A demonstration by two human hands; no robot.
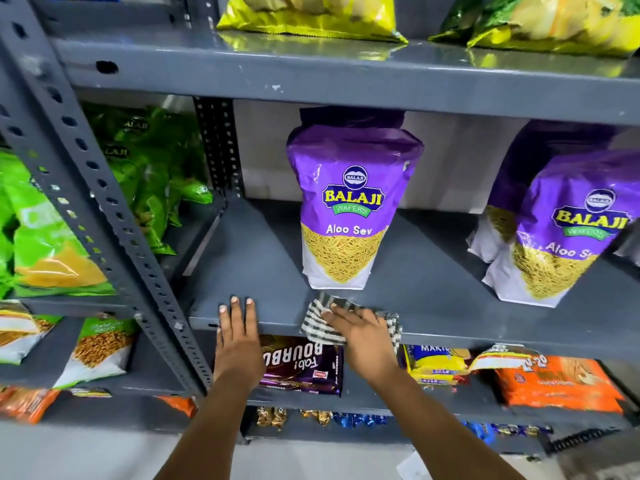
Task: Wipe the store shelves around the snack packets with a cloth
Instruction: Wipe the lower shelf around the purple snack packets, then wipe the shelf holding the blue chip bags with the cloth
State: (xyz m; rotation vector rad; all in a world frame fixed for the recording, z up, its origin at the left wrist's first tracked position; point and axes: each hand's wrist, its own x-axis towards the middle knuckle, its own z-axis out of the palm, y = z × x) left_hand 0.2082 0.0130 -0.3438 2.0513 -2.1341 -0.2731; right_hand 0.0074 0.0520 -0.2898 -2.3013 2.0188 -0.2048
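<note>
A grey metal shelf (pixel 263 258) fills the middle of the view. A purple Aloo Sev packet (pixel 349 209) stands upright on it, and a second purple packet (pixel 561 233) stands at the right. My right hand (pixel 363 336) presses a black-and-white striped cloth (pixel 320 318) flat on the shelf's front edge, just below the first packet. Resting on the same edge further left is my left hand (pixel 239 337), fingers spread and holding nothing.
A slotted grey upright (pixel 104 209) crosses diagonally at the left, with green packets (pixel 152 168) behind it. Yellow packets (pixel 311 15) lie on the shelf above. Below are a Bourbon biscuit pack (pixel 304 368), yellow biscuit packs (pixel 436 365) and orange packets (pixel 557 382).
</note>
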